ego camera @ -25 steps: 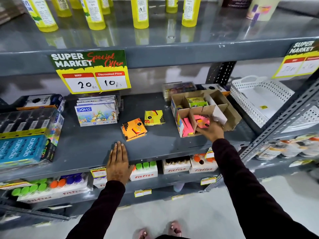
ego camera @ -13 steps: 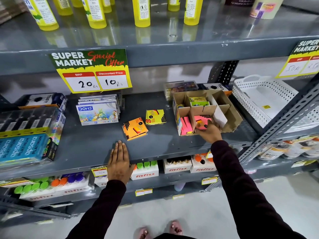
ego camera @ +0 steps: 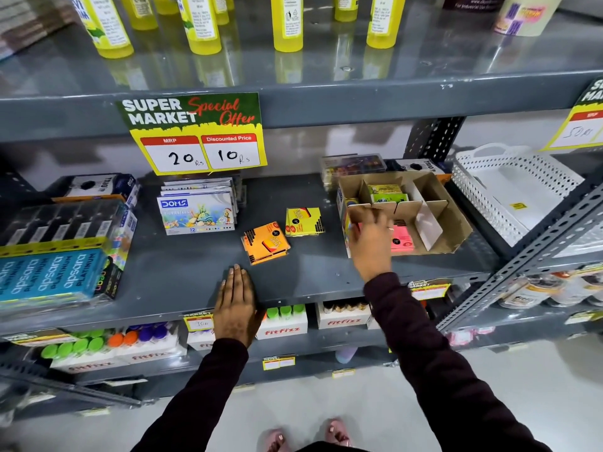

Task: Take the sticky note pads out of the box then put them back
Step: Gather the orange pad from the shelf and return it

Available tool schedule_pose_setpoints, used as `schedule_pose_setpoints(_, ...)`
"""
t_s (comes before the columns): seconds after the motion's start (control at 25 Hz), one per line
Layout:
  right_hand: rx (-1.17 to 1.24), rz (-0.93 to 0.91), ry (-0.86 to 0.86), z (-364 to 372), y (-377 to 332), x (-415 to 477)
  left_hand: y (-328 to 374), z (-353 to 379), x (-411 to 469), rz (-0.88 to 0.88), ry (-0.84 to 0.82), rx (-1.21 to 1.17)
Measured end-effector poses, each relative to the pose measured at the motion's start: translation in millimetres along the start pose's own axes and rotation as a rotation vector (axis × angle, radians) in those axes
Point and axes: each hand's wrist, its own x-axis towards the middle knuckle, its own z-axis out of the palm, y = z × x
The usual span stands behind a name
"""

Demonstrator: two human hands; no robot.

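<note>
Head view looks down on a grey shelf [ego camera: 182, 275]. Near its right end stands an open cardboard box [ego camera: 453, 223] split by dividers; pink sticky note pads [ego camera: 403, 239] lie in its front compartment and green ones [ego camera: 386, 192] in a rear one. The right hand [ego camera: 370, 239] reaches over the box's front left corner, fingers loosely spread and blurred; whether it grips anything I cannot tell. An orange pad [ego camera: 265, 243] and a yellow pad [ego camera: 304, 221] lie on the shelf left of the box, just beside each other. The left hand [ego camera: 235, 305] rests flat and empty, fingers together, on the shelf's front edge, near the orange pad.
</note>
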Motion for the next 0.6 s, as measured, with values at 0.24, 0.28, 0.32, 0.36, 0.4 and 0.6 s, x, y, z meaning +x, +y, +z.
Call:
schedule_pose_setpoints(0.24,-0.115,-0.139,-0.53,85,-77,-18,3,-6,-1,-0.002,0.022,-0.046)
schedule_pose_setpoints(0.28,-0.154,-0.138,-0.528,96,-82,-19,4,-8,-1,-0.001,0.028,-0.046)
schedule_pose_setpoints(0.32,-0.183,-0.13,-0.517,104,-85,-19,4,-8,-1,-0.005,0.036,-0.04)
schedule_pose_setpoints(0.36,-0.205,-0.113,-0.503,110,-87,-19,5,-9,-1,-0.007,0.042,-0.033)
schedule_pose_setpoints(0.4,-0.218,-0.096,-0.493,114,-90,-19,5,-10,-1,-0.009,0.048,-0.024)
schedule_pose_setpoints(0.6,-0.26,-0.106,-0.485,120,-91,-15,5,-11,-2,-0.007,0.067,-0.023)
